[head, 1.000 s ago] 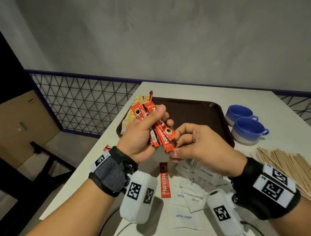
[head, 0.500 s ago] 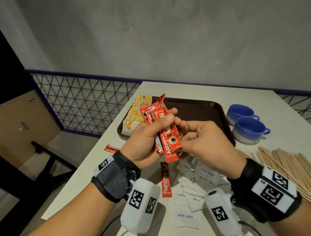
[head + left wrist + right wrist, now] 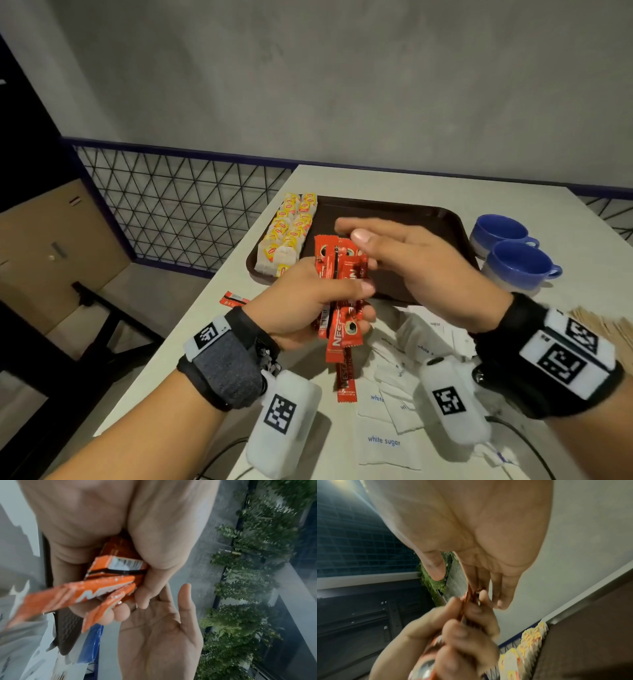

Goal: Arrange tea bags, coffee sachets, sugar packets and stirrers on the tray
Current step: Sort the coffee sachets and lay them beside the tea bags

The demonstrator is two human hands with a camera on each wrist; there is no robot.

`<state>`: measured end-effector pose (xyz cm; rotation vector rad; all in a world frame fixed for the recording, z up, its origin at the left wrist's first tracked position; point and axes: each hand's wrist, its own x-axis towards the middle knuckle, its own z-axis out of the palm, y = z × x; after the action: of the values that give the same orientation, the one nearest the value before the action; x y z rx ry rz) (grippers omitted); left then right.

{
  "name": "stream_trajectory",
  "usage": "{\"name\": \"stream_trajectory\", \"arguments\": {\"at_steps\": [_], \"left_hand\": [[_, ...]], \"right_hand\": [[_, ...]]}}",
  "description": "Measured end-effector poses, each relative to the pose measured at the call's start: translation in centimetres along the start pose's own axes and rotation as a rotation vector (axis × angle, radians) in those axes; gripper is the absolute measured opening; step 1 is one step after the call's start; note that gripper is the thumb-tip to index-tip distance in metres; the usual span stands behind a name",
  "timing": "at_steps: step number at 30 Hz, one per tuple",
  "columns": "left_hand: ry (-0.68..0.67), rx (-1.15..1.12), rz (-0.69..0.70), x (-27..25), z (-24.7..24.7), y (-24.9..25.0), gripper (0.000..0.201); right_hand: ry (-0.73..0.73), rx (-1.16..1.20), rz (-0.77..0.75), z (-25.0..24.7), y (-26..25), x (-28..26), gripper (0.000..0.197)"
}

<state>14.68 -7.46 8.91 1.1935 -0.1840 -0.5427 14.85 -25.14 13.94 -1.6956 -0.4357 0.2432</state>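
Inspector A: The left hand (image 3: 308, 308) grips a bundle of red foil coffee sachets (image 3: 339, 274), fingers and thumb curled round its middle. The bundle stands roughly upright above the near edge of the dark brown plastic tray (image 3: 394, 212), its lower ends fanned out below the fist.

Inspector B: Agreed. The left wrist view shows the same sachets (image 3: 109, 582) pinched between thumb and fingers. The right hand (image 3: 421, 270)?

Inspector A: Its fingers are straight and held together, flat against the upper part of the bundle on its far side. It holds nothing.

Inspector B: And the remaining stock?

Inspector A: Yellow-tagged paper tea bags (image 3: 289, 233) lie in two rows along the tray's left side. One red sachet (image 3: 346, 382) lies on the pale bench (image 3: 205, 342) below the left hand; another (image 3: 233, 299) lies near the bench's left edge. White paper sugar packets (image 3: 385, 442) are scattered on the bench under the right wrist. Thin wooden stirrers (image 3: 606, 325) lie heaped at the right edge of the head view.

Inspector B: Anything else?

Inspector A: Two blue ceramic cups (image 3: 513, 263) stand on the bench, just right of the tray.
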Motion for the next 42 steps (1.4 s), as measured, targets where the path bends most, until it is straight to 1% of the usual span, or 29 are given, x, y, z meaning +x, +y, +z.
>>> {"name": "stream_trajectory", "arguments": {"at_steps": [1,3,4,5,6,8,9,10,11,12,13,15,16,18,21,22,24,26,29,34,38,40,42], "left_hand": [[0.017,-0.005,-0.002,-0.1,-0.2,0.2,0.015],[0.064,0.031,-0.015,-0.5,-0.8,0.8,0.014],[0.087,0.074,-0.018,-0.8,-1.1,1.2,0.013],[0.11,0.125,-0.015,-1.2,-1.7,1.6,0.01],[0.141,0.173,-0.007,-1.6,-2.3,2.1,0.009],[0.21,0.264,0.02,-2.6,-3.8,3.3,0.01],[0.249,0.318,0.036,-3.0,-4.7,3.9,0.015],[0.29,0.379,0.047,-3.6,-5.7,4.5,0.023],[0.334,0.456,0.047,-4.1,-6.7,5.1,0.033],[0.368,0.563,0.032,-4.6,-7.6,5.7,0.041],[0.382,0.704,0.002,-5.0,-8.3,6.3,0.042],[0.357,1.002,-0.096,-5.6,-9.4,7.3,0.031],[0.345,1.115,-0.149,-5.7,-10.0,7.7,0.028],[0.339,1.288,-0.222,-5.5,-11.0,8.1,0.03],[0.363,1.459,-0.267,-4.6,-11.9,7.2,0.023],[0.355,1.517,-0.277,-4.1,-11.9,6.6,0.02],[0.318,1.624,-0.292,-3.3,-11.8,5.3,0.02],[0.286,1.707,-0.317,-2.6,-11.7,4.3,0.019],[0.271,1.811,-0.362,-2.0,-11.6,3.7,0.025],[0.246,1.842,-0.386,-1.9,-11.9,3.4,0.028],[0.227,1.832,-0.365,-2.1,-11.7,3.3,0.03],[0.212,1.811,-0.349,-2.3,-11.5,3.3,0.031],[0.189,1.731,-0.353,-2.5,-11.0,3.4,0.028]], "right_hand": [[-0.034,0.03,0.001,0.5,0.4,0.1,0.04],[-0.078,0.059,-0.01,1.2,1.2,0.2,0.052],[-0.082,0.069,-0.022,1.3,1.4,0.4,0.059],[-0.065,0.072,-0.041,1.3,1.6,0.6,0.061],[-0.028,0.049,-0.066,1.2,1.7,0.8,0.058],[0.056,-0.097,-0.089,0.8,1.6,1.1,0.041],[0.071,-0.207,-0.067,0.6,1.6,1.2,0.029],[0.047,-0.338,-0.025,0.4,1.6,1.2,0.018],[-0.004,-0.473,0.017,0.3,1.7,1.2,0.01],[-0.069,-0.6,0.053,0.4,1.9,1.3,0.008],[-0.138,-0.721,0.087,0.7,2.1,1.3,0.009],[-0.282,-0.968,0.13,1.5,2.5,1.2,0.023],[-0.347,-1.072,0.148,1.9,2.7,1.2,0.032],[-0.44,-1.185,0.156,2.8,3.2,1.3,0.043],[-0.529,-1.229,0.121,4.0,3.6,1.3,0.045],[-0.557,-1.244,0.118,4.3,3.6,1.3,0.044],[-0.604,-1.285,0.127,4.7,3.7,1.5,0.043],[-0.619,-1.302,0.127,4.9,3.8,1.8,0.043],[-0.601,-1.267,0.131,4.8,4.1,2.3,0.041],[-0.559,-1.232,0.173,4.1,4.3,2.9,0.038],[-0.477,-1.134,0.144,3.0,4.3,3.1,0.012],[-0.437,-1.062,0.133,2.1,3.9,3.0,0.011],[-0.384,-0.968,0.138,1.0,3.3,2.8,0.012]]}}
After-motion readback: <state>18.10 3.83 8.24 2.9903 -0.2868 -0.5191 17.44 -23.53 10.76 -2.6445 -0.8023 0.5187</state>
